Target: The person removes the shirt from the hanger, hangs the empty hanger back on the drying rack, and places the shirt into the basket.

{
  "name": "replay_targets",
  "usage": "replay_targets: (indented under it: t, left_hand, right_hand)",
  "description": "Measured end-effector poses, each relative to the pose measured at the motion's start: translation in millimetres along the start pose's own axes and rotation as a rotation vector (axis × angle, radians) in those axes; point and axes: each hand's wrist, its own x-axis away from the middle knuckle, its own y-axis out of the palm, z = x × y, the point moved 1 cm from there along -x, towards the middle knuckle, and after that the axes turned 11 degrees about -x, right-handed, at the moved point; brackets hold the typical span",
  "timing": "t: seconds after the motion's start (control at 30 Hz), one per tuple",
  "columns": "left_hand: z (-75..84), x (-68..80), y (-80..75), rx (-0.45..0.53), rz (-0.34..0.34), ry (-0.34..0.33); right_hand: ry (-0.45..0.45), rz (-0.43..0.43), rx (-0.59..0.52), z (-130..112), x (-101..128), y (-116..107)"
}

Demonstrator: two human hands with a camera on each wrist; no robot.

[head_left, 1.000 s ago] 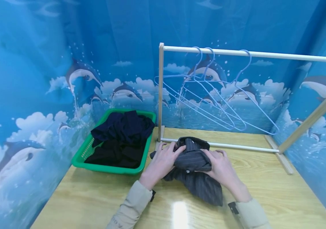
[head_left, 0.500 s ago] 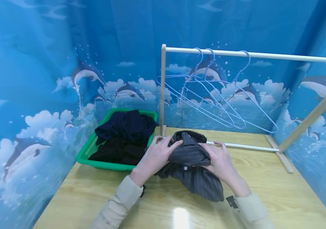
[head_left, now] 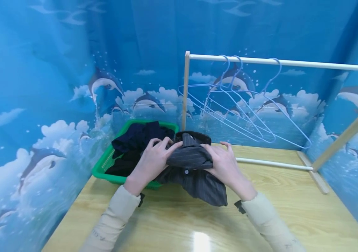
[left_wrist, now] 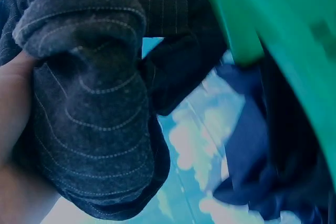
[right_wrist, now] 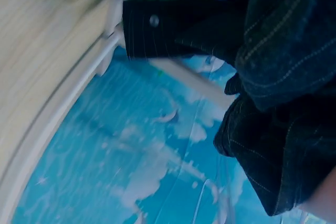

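Both hands hold a dark grey pinstriped shirt (head_left: 190, 157), bunched up, with a light button showing on its front. My left hand (head_left: 154, 157) grips the left side of the bundle, in front of the green basket's right part. On the other side my right hand (head_left: 224, 162) grips the cloth, its thumb tucked under the fold. In the left wrist view the striped shirt (left_wrist: 94, 103) fills the left half, near the basket's rim. A buttoned band of the shirt (right_wrist: 163, 30) sticks out in the right wrist view. Some fingertips are hidden in the cloth.
A green basket (head_left: 98, 171) holds dark blue and black clothes (head_left: 138, 138) at the left. Behind the hands stands a rack with a white rail (head_left: 311, 64), from which three blue wire hangers (head_left: 268, 99) hang. The wooden table (head_left: 279, 196) ends at a dolphin-print curtain (head_left: 128, 49).
Both hands have carried the shirt left and slightly up, so that it now overlaps the basket's right side in the head view. The grip on it looks the same. The head view has shifted a little.
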Motion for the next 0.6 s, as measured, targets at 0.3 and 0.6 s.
replay_targets:
  t: [0.3, 0.6]
  left_hand:
    - [-55.4, 18.0, -14.1, 0.032, 0.089, -0.065]
    - [-115.8, 44.6, -17.8, 0.037, 0.239, -0.176]
  right_hand:
    - [-0.01, 0.074, 0.023, -29.4, -50.9, 30.8]
    - [-0.046, 0.245, 0.068, -67.0, -96.6, 86.8]
